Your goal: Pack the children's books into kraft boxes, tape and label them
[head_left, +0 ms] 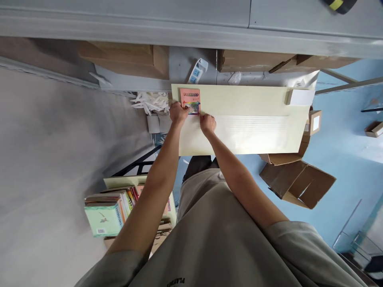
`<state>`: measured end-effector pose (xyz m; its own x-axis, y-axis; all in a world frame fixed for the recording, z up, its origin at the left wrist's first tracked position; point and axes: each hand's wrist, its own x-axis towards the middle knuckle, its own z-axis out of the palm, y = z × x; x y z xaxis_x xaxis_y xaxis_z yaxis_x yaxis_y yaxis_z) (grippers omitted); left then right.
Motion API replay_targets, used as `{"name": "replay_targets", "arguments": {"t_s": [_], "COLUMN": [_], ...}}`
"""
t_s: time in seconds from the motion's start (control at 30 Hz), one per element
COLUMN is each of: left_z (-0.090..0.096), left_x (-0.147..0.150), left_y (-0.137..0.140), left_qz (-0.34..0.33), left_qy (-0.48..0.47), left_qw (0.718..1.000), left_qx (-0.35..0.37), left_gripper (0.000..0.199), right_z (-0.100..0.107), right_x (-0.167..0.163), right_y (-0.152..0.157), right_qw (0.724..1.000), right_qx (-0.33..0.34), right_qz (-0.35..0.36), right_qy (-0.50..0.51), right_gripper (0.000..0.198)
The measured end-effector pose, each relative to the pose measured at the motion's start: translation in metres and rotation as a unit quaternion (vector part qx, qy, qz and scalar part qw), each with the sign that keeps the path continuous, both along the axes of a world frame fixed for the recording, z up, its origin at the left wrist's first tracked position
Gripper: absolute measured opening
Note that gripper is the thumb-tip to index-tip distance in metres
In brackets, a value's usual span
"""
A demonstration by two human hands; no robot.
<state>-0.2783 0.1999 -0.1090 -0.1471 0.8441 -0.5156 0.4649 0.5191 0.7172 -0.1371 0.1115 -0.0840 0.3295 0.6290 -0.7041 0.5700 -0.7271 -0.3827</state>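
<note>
Pointing lengthwise away, the pink rectangular paper book (190, 97) has the left hand (178, 113) over its near-left corner; right hand (208, 123) at near-right; either grip's closure, I cannot tell.

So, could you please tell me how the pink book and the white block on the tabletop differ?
The pink book has a printed cover; the white block looks plain. The pink book lies near the left end, the white block at the right end. The left hand and right hand are at the pink book, while neither touches the white block. Both rest on the cream tabletop.
</note>
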Motion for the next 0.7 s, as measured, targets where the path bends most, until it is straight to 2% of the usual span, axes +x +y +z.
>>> {"name": "replay_targets", "arguments": {"t_s": [0.07,0.13,0.27,0.33,0.4,0.47,0.57,0.63,0.7], "left_z": [0.009,0.025,0.068,0.085,0.094,0.092,0.073,0.057,0.041], "left_x": [0.0,0.004,0.021,0.035,0.056,0.084,0.143,0.188,0.234], "left_y": [0.002,-0.001,-0.024,-0.042,-0.066,-0.095,-0.146,-0.18,-0.208], "left_qz": [-0.037,-0.05,-0.028,-0.019,-0.006,0.013,0.019,-0.004,-0.034], "left_qy": [0.061,0.076,0.052,0.028,-0.016,-0.083,-0.178,-0.201,-0.201], "left_qw": [0.997,0.994,0.983,0.982,0.986,0.99,0.984,0.977,0.974], "left_qx": [0.004,0.056,0.174,0.188,0.168,0.115,-0.006,-0.072,-0.101], "left_gripper": [0.033,0.028,0.022,0.024,0.032,0.042,0.05,0.052,0.051], "right_z": [-0.006,-0.012,-0.018,-0.017,-0.014,-0.007,0.008,0.017,0.021], "right_x": [0.002,0.006,0.024,0.044,0.075,0.12,0.204,0.258,0.303], "right_y": [-0.001,-0.002,-0.008,-0.018,-0.035,-0.061,-0.117,-0.158,-0.194], "right_qw": [1.0,0.999,0.993,0.982,0.967,0.951,0.923,0.916,0.921], "right_qx": [0.01,0.022,0.052,0.083,0.118,0.137,0.134,0.128,0.137], "right_qz": [0.009,0.019,0.047,0.052,0.025,-0.043,-0.154,-0.191,-0.204], "right_qy": [0.004,0.017,0.096,0.161,0.223,0.274,0.325,0.329,0.301], "right_gripper": [0.042,0.042,0.037,0.032,0.03,0.036,0.07,0.088,0.09]}}
